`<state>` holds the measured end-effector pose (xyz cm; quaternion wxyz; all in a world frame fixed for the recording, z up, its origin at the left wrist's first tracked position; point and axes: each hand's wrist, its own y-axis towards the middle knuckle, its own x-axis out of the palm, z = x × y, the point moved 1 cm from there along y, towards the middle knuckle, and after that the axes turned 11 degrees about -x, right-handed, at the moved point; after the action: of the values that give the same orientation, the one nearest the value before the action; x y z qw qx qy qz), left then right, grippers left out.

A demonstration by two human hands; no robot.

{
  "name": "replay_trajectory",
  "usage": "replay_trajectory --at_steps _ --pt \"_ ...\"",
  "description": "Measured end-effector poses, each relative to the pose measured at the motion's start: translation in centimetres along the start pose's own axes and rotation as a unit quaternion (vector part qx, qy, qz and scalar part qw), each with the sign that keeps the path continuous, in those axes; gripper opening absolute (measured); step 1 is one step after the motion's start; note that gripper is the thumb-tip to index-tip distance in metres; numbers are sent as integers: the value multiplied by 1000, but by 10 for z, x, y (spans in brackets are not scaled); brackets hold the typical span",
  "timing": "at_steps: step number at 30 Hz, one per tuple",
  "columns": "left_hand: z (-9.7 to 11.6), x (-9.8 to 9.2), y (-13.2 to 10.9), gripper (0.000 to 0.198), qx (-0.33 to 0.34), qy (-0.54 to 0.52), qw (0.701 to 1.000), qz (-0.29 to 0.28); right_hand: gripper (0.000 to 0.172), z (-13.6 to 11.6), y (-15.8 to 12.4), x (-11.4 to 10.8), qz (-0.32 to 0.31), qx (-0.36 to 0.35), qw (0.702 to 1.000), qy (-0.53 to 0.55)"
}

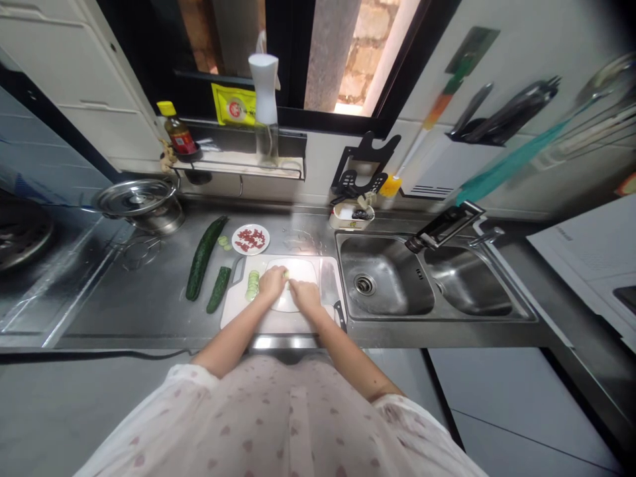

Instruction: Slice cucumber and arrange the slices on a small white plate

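My left hand (273, 283) and my right hand (305, 297) meet over a white plate (304, 267) on the white cutting board (236, 319). Pinched between the fingertips of both is a small pale cucumber slice (287, 274), partly hidden. Left of the plate, a row of overlapping cucumber slices (252, 286) lies on the board. A kitchen knife (328, 281) rests along the board's right side, its black handle toward me. Beyond the board's left edge are a cut cucumber length (218, 289) and a long dark green cucumber (205, 260).
Behind the board sits a small plate (235, 246) of chopped red and white bits, beside a few cucumber end pieces (224, 242). A lidded steel pot (161, 215) stands back left. To the right is a double sink (387, 278) with a black faucet (440, 228).
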<state>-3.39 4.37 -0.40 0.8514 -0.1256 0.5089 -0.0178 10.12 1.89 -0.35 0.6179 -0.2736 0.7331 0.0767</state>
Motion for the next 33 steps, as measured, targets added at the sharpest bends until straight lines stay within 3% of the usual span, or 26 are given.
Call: replay_trajectory --at_steps 16,33 --pt "10 0 26 32 2 -9 1000 10 38 11 25 -13 -17 3 1000 -23" --pt "8 1 33 31 5 0 1000 30 39 13 33 -16 -20 4 999 -45"
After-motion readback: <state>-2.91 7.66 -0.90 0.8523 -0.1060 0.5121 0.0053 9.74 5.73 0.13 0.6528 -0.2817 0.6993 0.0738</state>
